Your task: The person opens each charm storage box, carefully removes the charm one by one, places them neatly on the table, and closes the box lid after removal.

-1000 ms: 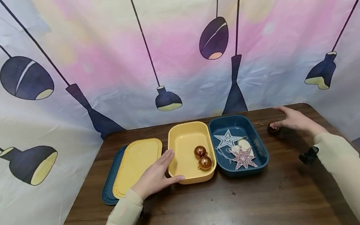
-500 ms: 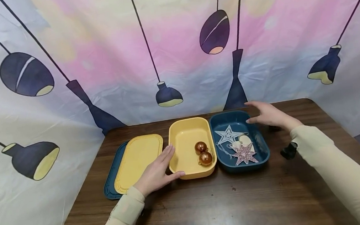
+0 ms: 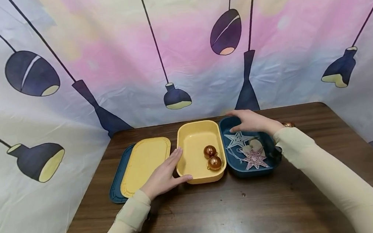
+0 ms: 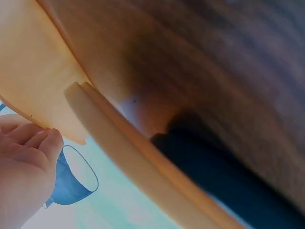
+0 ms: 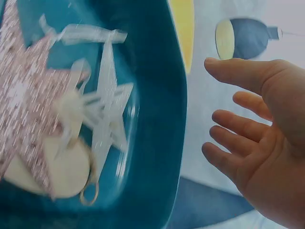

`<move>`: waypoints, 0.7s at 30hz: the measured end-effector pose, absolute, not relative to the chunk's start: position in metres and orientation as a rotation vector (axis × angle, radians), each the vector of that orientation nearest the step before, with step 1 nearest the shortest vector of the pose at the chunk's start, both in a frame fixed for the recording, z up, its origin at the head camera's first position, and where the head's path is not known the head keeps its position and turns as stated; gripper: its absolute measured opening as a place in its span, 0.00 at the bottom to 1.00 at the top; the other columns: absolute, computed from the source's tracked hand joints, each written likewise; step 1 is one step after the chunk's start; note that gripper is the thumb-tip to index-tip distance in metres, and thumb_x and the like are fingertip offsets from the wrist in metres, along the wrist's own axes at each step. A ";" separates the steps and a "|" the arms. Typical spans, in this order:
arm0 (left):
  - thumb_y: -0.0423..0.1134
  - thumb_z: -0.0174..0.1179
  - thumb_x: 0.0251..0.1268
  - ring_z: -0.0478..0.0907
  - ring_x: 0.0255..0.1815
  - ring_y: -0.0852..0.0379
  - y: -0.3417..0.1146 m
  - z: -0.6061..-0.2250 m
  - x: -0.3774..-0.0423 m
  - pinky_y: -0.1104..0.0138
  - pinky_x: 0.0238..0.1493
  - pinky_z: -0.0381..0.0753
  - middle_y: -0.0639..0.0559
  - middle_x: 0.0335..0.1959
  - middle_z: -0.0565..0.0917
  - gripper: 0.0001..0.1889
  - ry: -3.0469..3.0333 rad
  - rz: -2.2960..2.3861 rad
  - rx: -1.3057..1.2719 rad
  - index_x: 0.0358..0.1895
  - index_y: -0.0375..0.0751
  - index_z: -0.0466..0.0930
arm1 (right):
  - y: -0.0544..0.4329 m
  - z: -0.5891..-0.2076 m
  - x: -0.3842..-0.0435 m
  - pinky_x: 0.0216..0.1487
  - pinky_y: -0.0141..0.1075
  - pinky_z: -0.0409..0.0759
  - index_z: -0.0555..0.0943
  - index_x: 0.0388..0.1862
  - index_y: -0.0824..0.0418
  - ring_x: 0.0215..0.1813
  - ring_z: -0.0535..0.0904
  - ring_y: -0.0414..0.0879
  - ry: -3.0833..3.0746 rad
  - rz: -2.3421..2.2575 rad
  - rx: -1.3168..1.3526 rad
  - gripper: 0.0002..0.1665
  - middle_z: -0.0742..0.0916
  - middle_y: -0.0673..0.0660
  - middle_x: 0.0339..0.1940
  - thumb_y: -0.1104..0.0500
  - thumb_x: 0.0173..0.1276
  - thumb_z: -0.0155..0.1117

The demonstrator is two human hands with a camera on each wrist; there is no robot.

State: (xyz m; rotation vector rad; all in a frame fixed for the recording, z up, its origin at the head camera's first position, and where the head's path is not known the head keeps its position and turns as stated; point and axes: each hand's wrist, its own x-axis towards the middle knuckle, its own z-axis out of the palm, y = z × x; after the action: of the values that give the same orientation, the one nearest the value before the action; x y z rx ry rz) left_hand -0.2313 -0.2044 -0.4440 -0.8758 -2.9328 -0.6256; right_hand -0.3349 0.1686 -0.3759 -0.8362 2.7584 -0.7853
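My left hand rests against the left side of a yellow box, thumb at its front corner and fingers straight along the wall. Two shiny copper bauble ornaments lie inside that box. Over the back of the blue box, my right hand hovers with nothing in it; the right wrist view shows its fingers spread. Below it in the blue box are a white star ornament, a pink glitter star and pale flat ornaments, partly overlapping.
A yellow lid overlaps a blue lid left of the boxes. Another copper bauble sits on the wooden table to the right, mostly hidden by my right sleeve. A lamp-patterned cloth hangs behind the table.
From beside the bauble on the right, where its fingers touched it, my right hand has moved left over the blue box, leaving that bauble behind. My left hand stays at the yellow box.
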 end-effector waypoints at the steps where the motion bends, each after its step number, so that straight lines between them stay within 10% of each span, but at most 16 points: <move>1: 0.72 0.61 0.60 0.50 0.81 0.53 -0.204 -0.443 -0.231 0.51 0.74 0.61 0.46 0.81 0.53 0.56 -2.936 -0.633 -0.871 0.81 0.40 0.51 | 0.163 -0.374 -0.335 0.68 0.60 0.68 0.64 0.77 0.65 0.73 0.67 0.65 2.746 -0.776 -0.861 0.42 0.71 0.67 0.74 0.54 0.71 0.69; 21: 0.71 0.63 0.58 0.50 0.81 0.53 -0.207 -0.445 -0.227 0.52 0.75 0.59 0.47 0.81 0.53 0.56 -2.959 -0.727 -0.860 0.81 0.40 0.53 | 0.081 -0.384 -0.347 0.63 0.51 0.76 0.77 0.66 0.69 0.63 0.78 0.60 2.735 -0.454 -0.986 0.27 0.82 0.65 0.63 0.60 0.72 0.65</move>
State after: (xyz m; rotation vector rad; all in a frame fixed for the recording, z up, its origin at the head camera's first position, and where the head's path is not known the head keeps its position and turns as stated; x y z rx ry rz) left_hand -0.2272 -0.2072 -0.4447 -0.8605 -2.9586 -0.7268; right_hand -0.3470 0.0813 -0.3841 -0.9857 2.7353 -0.4541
